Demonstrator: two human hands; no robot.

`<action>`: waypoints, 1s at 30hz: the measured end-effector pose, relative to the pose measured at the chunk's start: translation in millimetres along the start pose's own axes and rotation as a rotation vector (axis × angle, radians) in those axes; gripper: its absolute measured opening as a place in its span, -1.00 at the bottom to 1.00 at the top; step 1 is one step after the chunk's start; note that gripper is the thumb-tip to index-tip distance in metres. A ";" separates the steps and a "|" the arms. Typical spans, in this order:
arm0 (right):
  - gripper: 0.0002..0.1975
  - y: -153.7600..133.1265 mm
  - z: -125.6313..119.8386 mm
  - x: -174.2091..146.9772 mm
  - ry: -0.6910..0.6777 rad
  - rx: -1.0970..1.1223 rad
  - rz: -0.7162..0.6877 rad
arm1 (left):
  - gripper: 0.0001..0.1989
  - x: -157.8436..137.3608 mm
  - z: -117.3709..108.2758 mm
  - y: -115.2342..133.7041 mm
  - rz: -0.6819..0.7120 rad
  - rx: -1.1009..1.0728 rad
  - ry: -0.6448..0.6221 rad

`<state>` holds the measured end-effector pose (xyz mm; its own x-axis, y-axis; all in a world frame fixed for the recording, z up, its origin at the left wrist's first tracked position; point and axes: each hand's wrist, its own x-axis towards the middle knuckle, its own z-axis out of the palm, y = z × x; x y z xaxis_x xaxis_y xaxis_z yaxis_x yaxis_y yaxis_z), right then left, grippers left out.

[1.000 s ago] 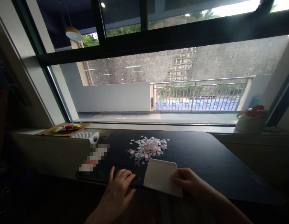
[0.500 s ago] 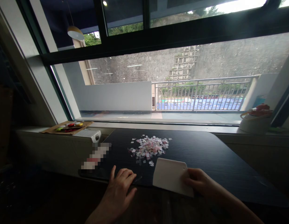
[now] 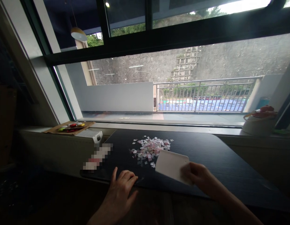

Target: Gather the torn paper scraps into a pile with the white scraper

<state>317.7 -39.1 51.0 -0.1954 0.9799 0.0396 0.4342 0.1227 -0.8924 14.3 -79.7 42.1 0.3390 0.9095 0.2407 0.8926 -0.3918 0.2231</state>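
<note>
A loose heap of small white and pinkish paper scraps [image 3: 150, 147] lies on the dark wood-grain table [image 3: 198, 147]. My right hand [image 3: 195, 173] grips a flat white scraper [image 3: 171, 163] by its right end. The scraper is tilted, and its left edge is close to the heap's near right side; whether it touches the scraps I cannot tell. At the near edge of the table rests my left hand [image 3: 123, 184], fingers apart and thumb out, holding nothing that I can see. A faint thin sliver is beside its fingertips, too dim to name.
A blurred-out item [image 3: 98, 157] lies at the table's left end. Beyond it are a white ridged heater [image 3: 90, 135] and a cardboard sheet [image 3: 51, 128] with colourful pieces on the sill. A white container [image 3: 259, 125] stands at the right, by the large window.
My right hand has lifted the scraper and moved it forward, closer to the scraps. My left hand has stayed nearly in place. The heap looks the same.
</note>
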 end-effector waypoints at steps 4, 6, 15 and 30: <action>-0.74 -5.7 2.7 16.7 0.104 -0.191 -0.046 | -0.63 -2.4 5.3 -4.7 0.029 0.023 0.033; -0.74 -7.5 1.9 16.8 0.077 -0.237 -0.058 | -0.63 -3.6 6.8 -7.1 0.047 0.028 0.055; -0.76 -16.9 -22.5 -6.2 0.121 -0.248 -0.024 | -0.67 10.6 -1.8 12.5 0.075 0.021 -0.026; -0.78 -17.9 -19.3 -8.7 0.131 -0.292 -0.044 | -0.66 46.3 4.8 43.5 0.137 0.049 -0.120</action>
<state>328.6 -46.8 75.3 -0.1130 0.9822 0.1502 0.6652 0.1871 -0.7228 70.2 -54.0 58.5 0.4891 0.8591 0.1510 0.8480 -0.5088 0.1485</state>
